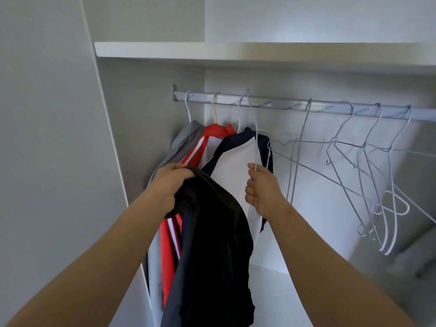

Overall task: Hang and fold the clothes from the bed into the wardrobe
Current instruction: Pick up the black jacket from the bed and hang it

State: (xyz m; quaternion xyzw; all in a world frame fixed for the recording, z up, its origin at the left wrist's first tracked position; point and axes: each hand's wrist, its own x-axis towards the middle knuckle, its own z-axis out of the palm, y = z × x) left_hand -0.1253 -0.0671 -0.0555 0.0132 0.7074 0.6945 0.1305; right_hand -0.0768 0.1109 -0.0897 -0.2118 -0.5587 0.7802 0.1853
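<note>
1. Gripping the black garment near its top, our left hand holds it below the wardrobe rail. It looks light, limp and slippery, so we judge the shoulders the best hold.
2. Our right hand clasps one thin white wire hanger.
3. We count three hung garments and four bare grey hangers.

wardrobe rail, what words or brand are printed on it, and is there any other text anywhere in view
"ANG HONG": printed along the wardrobe rail, repeated several times.
The letters before "ANG" are too blurred to read.
Nothing else in view carries readable text.
</note>
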